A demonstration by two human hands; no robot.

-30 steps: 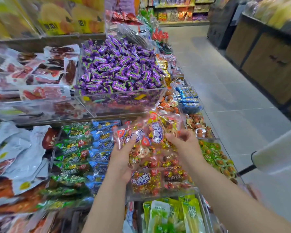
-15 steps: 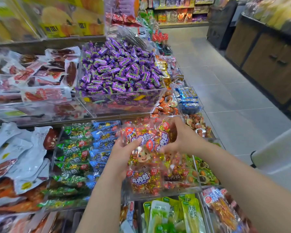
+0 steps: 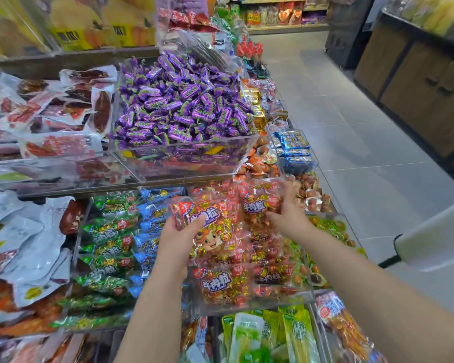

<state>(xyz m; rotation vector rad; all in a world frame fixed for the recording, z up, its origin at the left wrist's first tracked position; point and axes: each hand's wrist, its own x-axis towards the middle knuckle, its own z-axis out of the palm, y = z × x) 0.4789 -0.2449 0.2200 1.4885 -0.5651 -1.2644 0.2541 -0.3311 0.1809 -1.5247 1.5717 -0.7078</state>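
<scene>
Where the grey tiled floor point(image 3: 351, 132) runs as an aisle toward a stocked shelf point(image 3: 275, 15) at the back, we list a two-tier worktop point(image 3: 89, 191) along its left side and wooden cabinets point(image 3: 417, 90) along its right.

Upper tier: we record a clear bin heaped with purple candies point(image 3: 184, 106). Vacuum-packed meat snacks point(image 3: 63, 121) lie to its left, and blue packets point(image 3: 294, 148) to its right at the aisle edge.

Lower tier: we record white pouches point(image 3: 24, 244) at far left, then green and blue foil packets point(image 3: 110, 247). Next comes a clear acrylic bin point(image 3: 249, 303) stocked with red-and-gold bags. Yellow-green stick packs point(image 3: 268, 334) sit nearest the camera.

In hand: the left hand point(image 3: 177, 237) has its grip clamped on a beef-cube bag point(image 3: 205, 218), thumb on top. The bag is tilted just above the acrylic bin. The right hand point(image 3: 288, 213) has its grip closed on the right edge of a second beef-cube bag point(image 3: 258, 204), which is raised over the bin's far end and touches the first bag.

Obstructions: both forearms cross the near packs. The raised bags hide part of the bin's contents. A blurred white object point(image 3: 435, 237) intrudes at the right edge.
</scene>
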